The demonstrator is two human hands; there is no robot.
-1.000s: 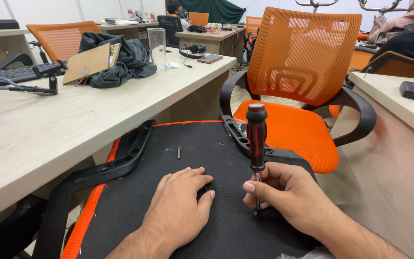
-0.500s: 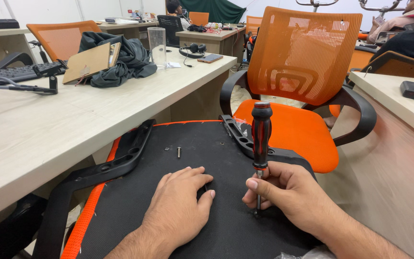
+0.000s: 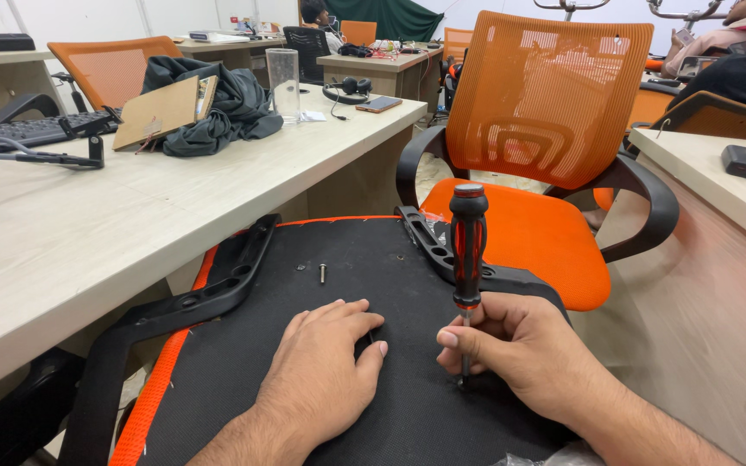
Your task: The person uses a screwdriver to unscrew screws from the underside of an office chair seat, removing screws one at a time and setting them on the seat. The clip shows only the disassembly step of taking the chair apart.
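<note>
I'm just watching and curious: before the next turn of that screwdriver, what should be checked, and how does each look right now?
1. Screwdriver upright on the seat base: ok.
2. Right hand gripping the shaft low down: ok.
3. Tip seated in a screw head: cannot tell, fingers hide it.
4. Left hand flat on the base, steadying it, apart from the tip: ok.
5. Spare screw lying loose on the base, could roll: not ok.
6. Armrest fastened to the base: cannot tell.

Single head-worn view, close, angled down over the black seat panel [image 3: 338, 285] toward the orange chair [image 3: 537, 164] beyond.
</note>
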